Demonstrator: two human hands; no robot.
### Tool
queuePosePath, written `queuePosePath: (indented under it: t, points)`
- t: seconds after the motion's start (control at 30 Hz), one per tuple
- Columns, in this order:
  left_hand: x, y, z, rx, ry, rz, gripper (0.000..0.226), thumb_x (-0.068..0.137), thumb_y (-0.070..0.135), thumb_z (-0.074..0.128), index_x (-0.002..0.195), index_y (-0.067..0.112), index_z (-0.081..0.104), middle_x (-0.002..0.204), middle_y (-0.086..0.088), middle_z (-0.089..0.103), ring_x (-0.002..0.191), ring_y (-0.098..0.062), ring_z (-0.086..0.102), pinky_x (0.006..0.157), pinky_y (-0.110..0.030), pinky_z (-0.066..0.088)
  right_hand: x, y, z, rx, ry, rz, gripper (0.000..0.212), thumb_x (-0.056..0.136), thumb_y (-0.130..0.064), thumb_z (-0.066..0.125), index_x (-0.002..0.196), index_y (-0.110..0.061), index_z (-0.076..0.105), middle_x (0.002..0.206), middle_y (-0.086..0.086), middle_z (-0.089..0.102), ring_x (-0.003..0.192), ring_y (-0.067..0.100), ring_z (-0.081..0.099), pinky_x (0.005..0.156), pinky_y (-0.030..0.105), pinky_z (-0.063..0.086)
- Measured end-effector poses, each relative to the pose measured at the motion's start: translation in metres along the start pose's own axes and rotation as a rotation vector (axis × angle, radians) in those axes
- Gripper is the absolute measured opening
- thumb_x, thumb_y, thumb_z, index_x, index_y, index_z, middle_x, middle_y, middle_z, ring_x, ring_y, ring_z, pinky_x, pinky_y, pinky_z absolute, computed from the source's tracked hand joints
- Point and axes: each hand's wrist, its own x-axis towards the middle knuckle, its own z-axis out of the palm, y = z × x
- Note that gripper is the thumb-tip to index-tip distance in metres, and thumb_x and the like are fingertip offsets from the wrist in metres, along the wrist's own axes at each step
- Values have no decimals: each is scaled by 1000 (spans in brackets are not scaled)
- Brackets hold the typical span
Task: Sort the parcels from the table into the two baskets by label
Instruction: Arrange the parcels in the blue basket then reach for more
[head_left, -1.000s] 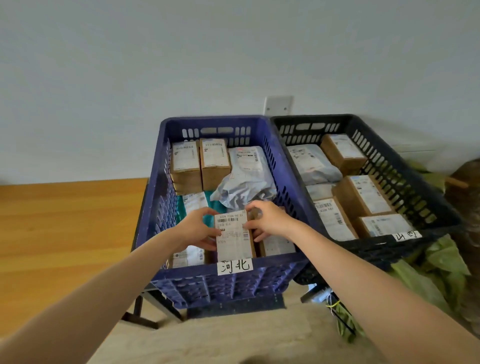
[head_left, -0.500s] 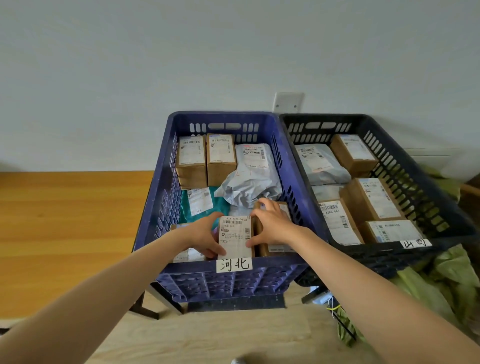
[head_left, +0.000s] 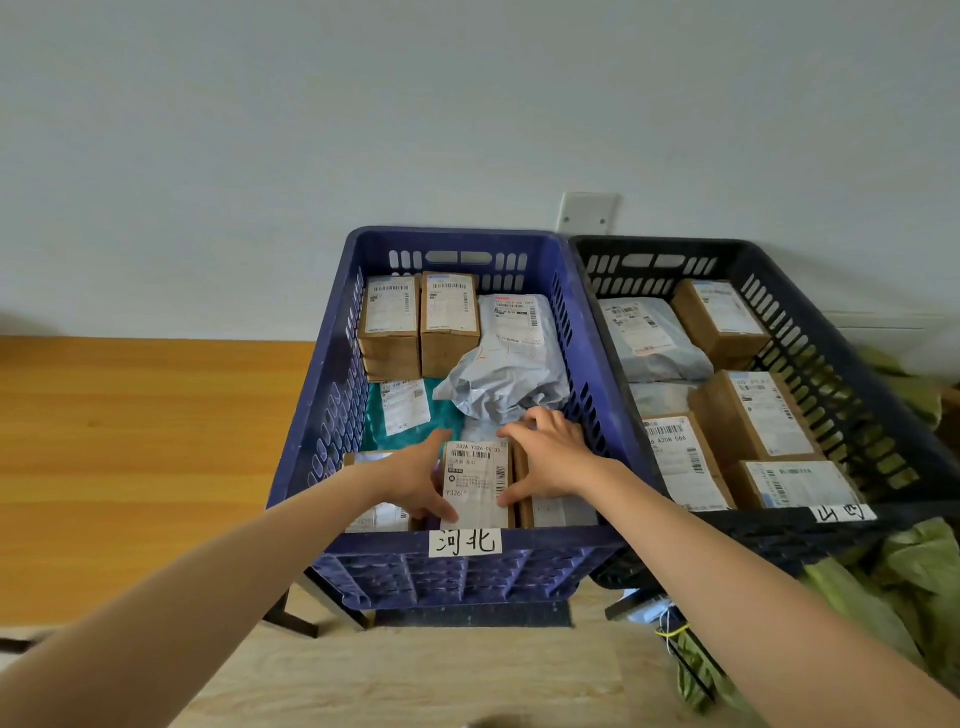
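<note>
A brown parcel (head_left: 475, 483) with a white shipping label facing up sits at the near edge of the blue basket (head_left: 332, 415), just below the middle of the frame and directly above the white handwritten tag (head_left: 465, 542) on the basket's front wall. The left hand (head_left: 415, 483) holds the parcel's left side, thumb lying across the lower left corner of the label and fingers reaching along the edge toward the back. The right hand (head_left: 550, 457) holds the other side, its thumb against the right edge and its fingers spread and arched over the far end, where they also cover part of a neighbouring brown box (head_left: 563, 512). Whether the parcel already rests on what lies under it cannot be told. Further up in the blue basket two brown boxes (head_left: 389, 322) stand side by side against the back wall, with a crumpled grey mailer (head_left: 511, 364) to their right and a teal mailer (head_left: 405, 410) below them. The black basket (head_left: 654, 244) touches the blue one on the right and holds several labelled boxes and a grey bag (head_left: 644, 338); it carries its own white tag (head_left: 844, 513). A pale wooden table (head_left: 415, 675) fills the bottom of the frame, and green bags (head_left: 909, 571) lie at lower right.
</note>
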Motion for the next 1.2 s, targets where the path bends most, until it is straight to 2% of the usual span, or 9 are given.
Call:
queuePosePath:
  t: [0.07, 0.2, 0.3, 0.37, 0.53, 0.7, 0.87, 1.03, 1.2]
  points:
    - [-2, 1, -1, -35, 0, -1, 113, 74, 11, 81, 152, 27, 1, 128, -10, 58, 108, -26, 63, 67, -25, 57, 1, 1, -4, 38, -3, -4, 101, 66, -61, 77, 148, -33, 26, 153, 5, 14, 143, 28, 9, 115, 45, 16]
    - [-12, 5, -10, -31, 56, 32, 112, 76, 12, 81, 153, 24, 1, 132, -12, 56, 111, -24, 60, 86, -31, 53, 8, -5, -17, 178, 50, -66, 95, 70, -57, 77, 148, -33, 28, 153, 1, 16, 143, 25, 12, 114, 45, 20]
    - [-23, 7, -29, -30, 204, 95, 92, 83, 17, 75, 152, 26, 14, 134, -10, 55, 108, -17, 57, 91, -28, 47, 18, -19, -31, 308, 123, -150, 83, 77, -48, 76, 146, -29, 35, 150, 1, 25, 140, 22, 23, 114, 43, 28]
    - [-36, 3, -46, 8, 311, 118, 77, 90, 23, 67, 150, 28, 20, 138, -9, 53, 118, -21, 55, 96, -32, 48, 24, -35, -42, 392, 195, -175, 72, 83, -45, 71, 145, -25, 39, 147, 1, 32, 136, 21, 33, 111, 39, 34]
    - [-83, -21, -95, 33, 548, 177, 63, 96, 23, 57, 150, 23, 24, 144, -3, 48, 128, -22, 49, 100, -31, 43, 38, -104, -61, 407, 334, -265, 53, 95, -34, 58, 143, -19, 41, 146, 2, 37, 131, 19, 42, 109, 33, 36]
    - [-141, -92, -137, -67, 732, 136, 58, 99, 25, 53, 150, 25, 25, 149, -6, 41, 134, -23, 42, 102, -34, 42, 57, -201, -66, 425, 401, -365, 44, 99, -30, 52, 140, -19, 44, 145, 0, 39, 128, 15, 43, 104, 27, 35]
    - [-199, -187, -167, -132, 824, 52, 58, 99, 27, 52, 150, 27, 25, 149, -6, 40, 135, -22, 40, 102, -33, 41, 78, -311, -54, 382, 389, -473, 42, 101, -29, 48, 140, -14, 44, 143, 3, 41, 130, 16, 42, 101, 21, 31]
    - [-253, -284, -184, -203, 900, -36, 55, 99, 27, 52, 149, 27, 28, 148, -5, 41, 134, -22, 42, 93, -27, 41, 104, -409, -25, 403, 349, -492, 44, 100, -35, 49, 139, -15, 45, 142, 4, 43, 129, 18, 44, 101, 28, 38]
    - [-299, -374, -189, -290, 937, -147, 54, 100, 24, 51, 149, 27, 27, 149, -5, 39, 135, -21, 40, 88, -26, 43, 128, -492, 7, 457, 303, -474, 37, 97, -29, 55, 132, -16, 51, 137, 6, 48, 125, 21, 48, 99, 32, 42]
